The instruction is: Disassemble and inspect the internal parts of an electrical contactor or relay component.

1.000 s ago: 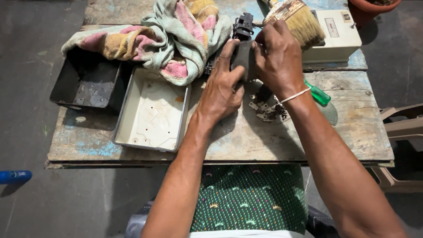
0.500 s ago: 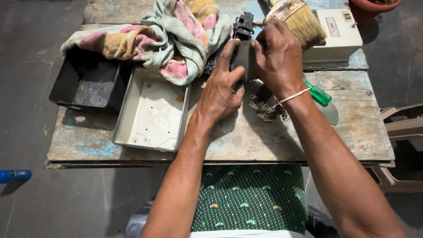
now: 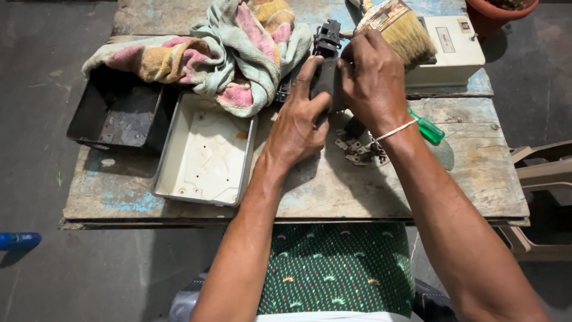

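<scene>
While steadying for close work — left hand (image 3: 298, 128) and right hand (image 3: 372, 80) both clamped around dark device (image 3: 326, 80), raised just off bench (image 3: 417, 191) beside paintbrush (image 3: 399, 30).

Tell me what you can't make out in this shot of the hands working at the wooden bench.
- Dark part, head view: mostly covered by the left hand and right hand, so its shape is unclear.
- Small metal pieces: too small to identify, partly under the right wrist.
- Green-handled tool: its tip is hidden by the forearm.
- Clay pot: cut off by the top edge.
</scene>
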